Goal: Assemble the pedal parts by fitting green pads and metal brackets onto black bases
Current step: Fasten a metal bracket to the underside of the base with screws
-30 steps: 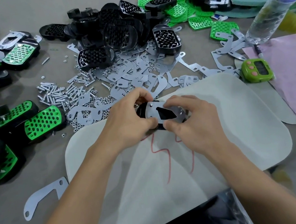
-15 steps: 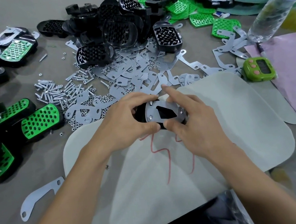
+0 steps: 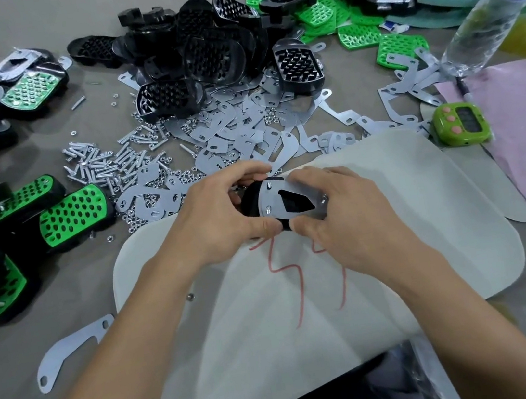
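A black pedal base (image 3: pixel 252 202) with a metal bracket (image 3: pixel 276 197) laid on its underside is held over the white mat (image 3: pixel 427 209) in mid-table. My left hand (image 3: pixel 220 219) grips its left end, fingers curled over the far edge and thumb at the near edge. From the right, my right hand (image 3: pixel 346 217) holds the bracket, fingers over the top and thumb at the near edge. Screw ends show in the bracket's holes. Black bases (image 3: pixel 209 53) are heaped at the back, loose green pads (image 3: pixel 315 10) at the back right, and flat brackets (image 3: pixel 237 131) behind my hands.
Finished green-and-black pedals (image 3: pixel 72 214) crowd the left edge. Screws (image 3: pixel 105 161) and nuts lie scattered left of centre. A lone bracket (image 3: pixel 69 351) lies near my left forearm. A green timer (image 3: pixel 461 128), a plastic bottle (image 3: pixel 483 16) and pink cloth (image 3: pixel 524 132) occupy the right.
My right index finger, stretched out over the bracket's far edge half a second ago, has curled back onto the bracket. The pedal stays between both hands in the same spot.
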### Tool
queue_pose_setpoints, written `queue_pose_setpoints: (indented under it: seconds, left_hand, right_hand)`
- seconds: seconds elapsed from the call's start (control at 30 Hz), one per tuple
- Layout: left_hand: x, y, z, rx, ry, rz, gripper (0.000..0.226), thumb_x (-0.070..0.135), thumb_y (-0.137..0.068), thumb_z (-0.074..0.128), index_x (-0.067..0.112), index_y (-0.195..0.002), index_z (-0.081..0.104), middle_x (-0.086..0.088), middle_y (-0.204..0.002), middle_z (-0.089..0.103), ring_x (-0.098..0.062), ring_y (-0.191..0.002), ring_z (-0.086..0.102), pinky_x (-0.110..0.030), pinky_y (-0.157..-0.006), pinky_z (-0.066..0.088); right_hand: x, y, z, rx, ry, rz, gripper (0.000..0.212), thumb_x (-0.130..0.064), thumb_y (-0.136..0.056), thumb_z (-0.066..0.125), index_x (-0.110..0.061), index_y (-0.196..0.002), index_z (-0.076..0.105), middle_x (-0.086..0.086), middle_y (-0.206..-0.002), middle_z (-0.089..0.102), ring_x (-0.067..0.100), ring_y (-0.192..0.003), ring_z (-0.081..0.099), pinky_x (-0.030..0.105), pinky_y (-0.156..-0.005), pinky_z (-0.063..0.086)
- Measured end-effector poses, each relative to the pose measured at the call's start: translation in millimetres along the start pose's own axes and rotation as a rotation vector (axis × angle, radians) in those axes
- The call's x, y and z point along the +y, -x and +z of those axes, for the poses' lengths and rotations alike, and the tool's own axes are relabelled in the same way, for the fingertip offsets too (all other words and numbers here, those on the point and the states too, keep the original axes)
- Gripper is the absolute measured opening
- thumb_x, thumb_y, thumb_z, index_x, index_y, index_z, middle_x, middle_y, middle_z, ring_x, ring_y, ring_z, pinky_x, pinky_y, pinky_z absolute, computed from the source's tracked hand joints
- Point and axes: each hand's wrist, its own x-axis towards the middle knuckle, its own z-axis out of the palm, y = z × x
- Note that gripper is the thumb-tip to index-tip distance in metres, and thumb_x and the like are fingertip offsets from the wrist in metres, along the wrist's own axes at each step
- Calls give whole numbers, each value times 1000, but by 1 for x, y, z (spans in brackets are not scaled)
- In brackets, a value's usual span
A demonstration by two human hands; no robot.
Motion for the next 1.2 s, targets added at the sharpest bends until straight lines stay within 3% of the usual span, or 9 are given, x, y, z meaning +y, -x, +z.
queue_pose_setpoints:
  seconds: [0.33,0.5,0.57,0.7,0.83,0.9,1.03,1.13,1.2]
  left_hand:
    - [1,7,1,21,-14,77,65,27,-59,98,50,-113,71,35,-106,63,10,-86,55,-4,-73,39]
    - [3,6,0,-29,-74,109,68,39,-60,89,50,-123,66,39,-118,59,13,-105,54,-2,-82,38]
    - [5,6,1,-28,-78,104,69,45,-58,84,48,-125,67,35,-121,61,10,-111,54,-8,-87,40]
    - [10,9,9,2,-118,108,73,64,-62,78,45,-131,65,27,-127,60,3,-116,53,-25,-97,43]
    - [10,8,11,3,-100,111,66,63,-69,83,45,-130,66,26,-125,59,0,-117,53,-27,-97,42]
    - [10,8,10,11,-38,94,61,56,-66,82,47,-125,69,27,-121,61,1,-114,56,-27,-96,44]
    - [12,7,13,41,51,57,57,43,-59,84,50,-115,73,27,-115,63,-1,-112,58,-27,-96,45]
    - [14,4,17,76,65,9,58,38,-53,82,43,-110,77,27,-110,64,-3,-110,58,-24,-91,43]
    - [17,4,20,100,37,6,59,37,-52,80,38,-111,78,24,-111,65,-4,-110,57,-23,-91,41]
  right_hand:
    - [-5,-8,-4,-57,14,60,36,-27,-76,81,-28,-111,70,-3,-97,59,20,-92,56,34,-78,49]
    - [-2,-5,-1,-48,-62,54,43,-21,-78,79,-32,-118,70,-34,-94,55,9,-99,49,7,-71,38]
    - [0,-4,1,-45,-77,44,44,-19,-78,78,-31,-120,70,-33,-97,58,7,-110,48,4,-75,38]
    - [0,0,4,-43,-133,78,51,-26,-83,80,-33,-132,66,-31,-122,56,5,-126,48,35,-103,46]
    - [-2,1,4,-79,-201,86,46,-26,-86,78,-31,-130,66,-36,-101,50,10,-111,56,47,-85,57]
    - [-1,2,4,-74,-207,70,43,-21,-83,77,-30,-124,68,-35,-102,53,10,-109,55,42,-80,59]
    - [6,1,-2,-85,-266,62,51,-20,-76,84,-39,-120,67,-33,-131,45,-3,-120,49,-4,-75,40]
    - [10,-1,-8,-131,-222,73,60,-25,-72,86,-43,-125,64,-33,-150,30,-15,-127,38,0,-92,33]
    - [9,0,-4,-62,-249,84,56,-21,-72,86,-40,-122,69,-24,-152,42,-12,-127,46,7,-95,39]
